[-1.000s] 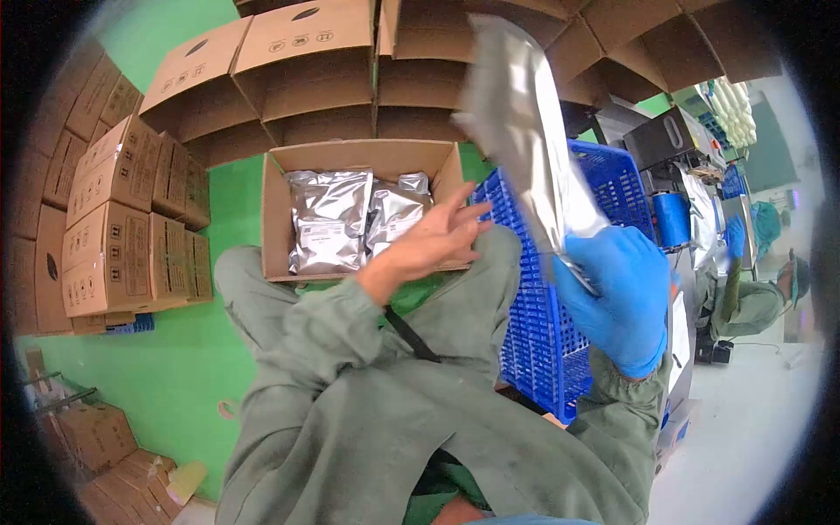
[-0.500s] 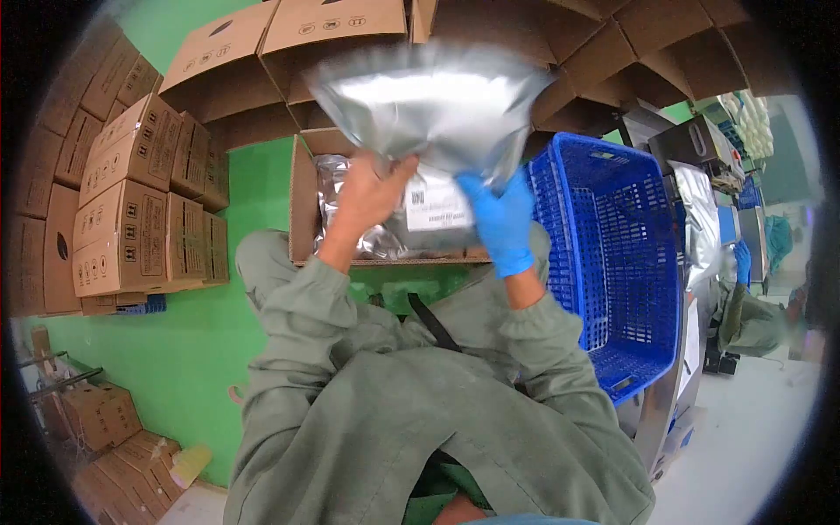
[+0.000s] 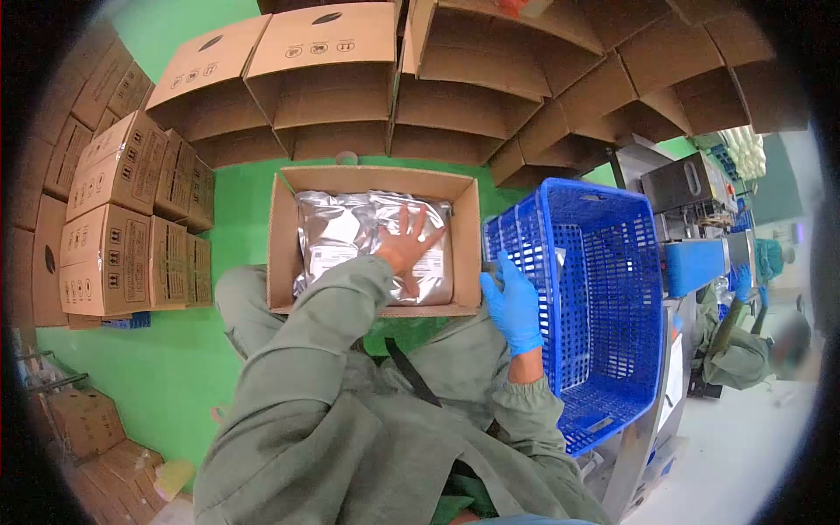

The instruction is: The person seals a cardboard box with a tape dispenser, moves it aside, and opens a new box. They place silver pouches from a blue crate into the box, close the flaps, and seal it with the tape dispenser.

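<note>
My bare left hand (image 3: 406, 241), fingers spread, presses flat on a silver foil pouch (image 3: 440, 278) in the right half of an open cardboard box (image 3: 282, 236). Beside that pouch, in the left half, lies another silver pouch (image 3: 332, 229) with a white printed label. My right hand (image 3: 514, 306), in a blue glove, is between the box and a blue plastic basket (image 3: 652, 306), close to the basket's near side. Its thumb and forefinger are apart, while the other fingers are partly hidden.
Open cardboard cartons (image 3: 328, 87) stand in rows at the back. Closed cartons (image 3: 105, 254) are stacked on the left, on the green floor (image 3: 166, 367). To the right stand a metal machine (image 3: 687, 188) and another person in a grey-green smock (image 3: 739, 350) with blue gloves.
The silver pouch held up in both hands has gone down into the box. My left hand now lies on it, and my right hand has let go and moved lower, beside the basket.
</note>
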### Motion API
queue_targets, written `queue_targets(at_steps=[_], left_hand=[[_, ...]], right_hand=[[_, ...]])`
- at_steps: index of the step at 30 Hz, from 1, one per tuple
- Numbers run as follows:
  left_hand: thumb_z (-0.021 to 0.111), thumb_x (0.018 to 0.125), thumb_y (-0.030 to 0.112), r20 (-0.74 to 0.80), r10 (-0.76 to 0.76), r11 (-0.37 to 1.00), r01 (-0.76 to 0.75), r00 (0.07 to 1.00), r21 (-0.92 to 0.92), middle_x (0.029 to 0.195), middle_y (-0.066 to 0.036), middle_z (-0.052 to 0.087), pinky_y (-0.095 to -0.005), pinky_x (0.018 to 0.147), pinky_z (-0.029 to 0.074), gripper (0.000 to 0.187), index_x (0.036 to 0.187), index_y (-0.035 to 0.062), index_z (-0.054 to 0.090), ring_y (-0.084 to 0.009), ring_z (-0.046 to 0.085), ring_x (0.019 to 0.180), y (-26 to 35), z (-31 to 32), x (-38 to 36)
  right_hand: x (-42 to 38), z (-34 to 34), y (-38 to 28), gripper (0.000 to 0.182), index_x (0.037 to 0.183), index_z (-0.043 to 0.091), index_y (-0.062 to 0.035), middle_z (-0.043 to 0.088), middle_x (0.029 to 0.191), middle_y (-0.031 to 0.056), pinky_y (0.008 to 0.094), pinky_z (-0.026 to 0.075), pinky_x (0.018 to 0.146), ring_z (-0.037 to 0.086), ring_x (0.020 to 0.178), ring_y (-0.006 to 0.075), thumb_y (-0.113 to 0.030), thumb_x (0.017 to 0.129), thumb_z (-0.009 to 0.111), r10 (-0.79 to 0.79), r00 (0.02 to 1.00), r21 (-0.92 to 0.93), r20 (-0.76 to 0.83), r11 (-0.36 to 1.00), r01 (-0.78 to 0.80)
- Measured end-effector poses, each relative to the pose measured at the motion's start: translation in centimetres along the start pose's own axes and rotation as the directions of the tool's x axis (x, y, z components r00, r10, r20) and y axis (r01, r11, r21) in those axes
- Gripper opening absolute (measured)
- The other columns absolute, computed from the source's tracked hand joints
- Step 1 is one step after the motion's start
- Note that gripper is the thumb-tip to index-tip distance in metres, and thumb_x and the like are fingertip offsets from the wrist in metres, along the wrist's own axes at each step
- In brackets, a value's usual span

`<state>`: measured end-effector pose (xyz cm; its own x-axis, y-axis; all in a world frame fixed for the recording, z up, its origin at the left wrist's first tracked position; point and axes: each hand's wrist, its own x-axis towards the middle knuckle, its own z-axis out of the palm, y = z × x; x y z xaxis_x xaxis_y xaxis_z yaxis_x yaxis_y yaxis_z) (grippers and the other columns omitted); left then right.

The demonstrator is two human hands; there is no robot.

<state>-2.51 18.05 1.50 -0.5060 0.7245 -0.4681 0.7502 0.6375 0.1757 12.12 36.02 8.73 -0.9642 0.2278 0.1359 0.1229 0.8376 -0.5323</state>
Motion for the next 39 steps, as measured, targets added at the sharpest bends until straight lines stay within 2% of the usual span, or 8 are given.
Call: queue_targets(at_steps=[8, 14, 20, 24, 27, 33, 35, 39], left_hand=[[0.070, 0.079, 0.038, -0.487, 0.211, 0.912, -0.350, 0.848, -0.214, 0.138, -0.022, 0.047, -0.0442, 0.109, 0.035, 0.067, 0.136, 0.0096, 0.048, -0.0361, 0.043, 0.130, -9.0, -1.0, -11.9], [0.056, 0.084, 0.044, -0.569, 0.132, 0.991, -0.107, 0.812, 0.077, 0.148, -0.017, 0.035, -0.0509, 0.116, 0.018, 0.068, 0.143, 0.0127, 0.041, -0.0359, 0.029, 0.139, -17.5, -0.7, -19.6], [0.053, 0.086, 0.049, -0.341, 0.643, 0.758, -0.632, 0.686, 0.158, 0.155, -0.011, 0.024, -0.0525, 0.117, 0.013, 0.077, 0.150, 0.0143, 0.026, -0.0292, 0.020, 0.144, -11.7, 4.0, -4.9], [0.052, 0.088, 0.048, -0.323, 0.664, 0.719, -0.694, 0.674, 0.031, 0.156, -0.007, 0.023, -0.0529, 0.116, 0.016, 0.075, 0.150, 0.0156, 0.025, -0.0268, 0.021, 0.144, -11.3, 5.4, -2.1], [0.052, 0.088, 0.046, -0.323, 0.660, 0.729, -0.683, 0.678, 0.056, 0.156, -0.006, 0.023, -0.0522, 0.116, 0.018, 0.075, 0.150, 0.0157, 0.025, -0.0259, 0.021, 0.144, -11.3, 5.7, -2.0], [0.051, 0.089, 0.052, -0.302, 0.387, 0.836, -0.470, 0.871, -0.284, 0.146, -0.014, 0.039, -0.0493, 0.113, 0.028, 0.071, 0.145, 0.0113, 0.035, -0.0304, 0.039, 0.134, -7.5, 5.8, -5.6], [0.053, 0.089, 0.054, 0.371, 0.220, 0.818, 0.037, 0.902, -0.574, 0.141, -0.018, 0.045, -0.0506, 0.110, 0.029, 0.069, 0.141, 0.0089, 0.040, -0.0312, 0.045, 0.130, -3.5, -0.9, -11.7], [0.054, 0.089, 0.053, -0.279, 0.050, 0.926, -0.150, 0.959, -0.347, 0.144, -0.019, 0.040, -0.0520, 0.110, 0.026, 0.068, 0.138, 0.0076, 0.042, -0.0308, 0.039, 0.134, -0.8, 1.2, -20.8]], right_hand=[[6.1, 2.9, -0.9, 0.039, 0.085, 0.068, -0.0039, 0.067, 0.089, 0.0218, 0.0496, 0.050, 0.076, 0.064, 0.085, 0.0407, -0.039, 0.088, 0.050, 0.039, 0.841, -0.335, 0.540, 0.926, 0.173], [6.6, 13.9, -1.3, 0.042, 0.107, 0.061, -0.0026, 0.064, 0.106, 0.0261, 0.0478, 0.048, 0.087, 0.062, 0.099, 0.0393, -0.038, 0.085, 0.060, -0.101, 0.532, -0.069, 0.841, 0.955, 0.289], [6.3, 13.4, -2.6, 0.037, 0.105, 0.061, -0.0010, 0.065, 0.103, 0.0225, 0.0455, 0.048, 0.085, 0.061, 0.098, 0.0402, -0.031, 0.084, 0.058, -0.123, 0.397, -0.007, 0.910, 0.950, 0.312], [7.5, 9.9, -2.9, 0.030, 0.104, 0.063, -0.0039, 0.065, 0.100, 0.0222, 0.0458, 0.048, 0.086, 0.062, 0.097, 0.0378, -0.027, 0.086, 0.056, -0.240, 0.581, 0.015, 0.778, 0.931, 0.364], [16.6, 6.1, -8.6, 0.030, 0.102, 0.063, -0.0045, 0.063, 0.102, 0.0255, 0.0483, 0.048, 0.086, 0.062, 0.096, 0.0389, -0.030, 0.090, 0.052, -0.402, 0.915, -0.090, 0.031, 0.911, 0.403], [13.5, 10.6, -6.5, 0.060, 0.127, 0.049, 0.0000, 0.051, 0.128, 0.0266, 0.0484, 0.048, 0.092, 0.053, 0.115, 0.0395, -0.049, 0.092, 0.047, -0.165, 0.680, -0.140, 0.715, 0.919, 0.370], [8.4, 13.9, -2.3, 0.068, 0.132, 0.044, 0.0029, 0.047, 0.134, 0.0271, 0.0474, 0.047, 0.095, 0.051, 0.119, 0.0392, -0.053, 0.092, 0.044, -0.270, 0.728, -0.079, 0.631, 0.911, 0.406], [10.1, 16.3, -3.5, 0.081, 0.131, 0.041, 0.0128, 0.044, 0.135, 0.0294, 0.0457, 0.043, 0.100, 0.049, 0.121, 0.0406, -0.058, 0.092, 0.040, -0.316, 0.798, -0.172, 0.513, 0.873, 0.457]])
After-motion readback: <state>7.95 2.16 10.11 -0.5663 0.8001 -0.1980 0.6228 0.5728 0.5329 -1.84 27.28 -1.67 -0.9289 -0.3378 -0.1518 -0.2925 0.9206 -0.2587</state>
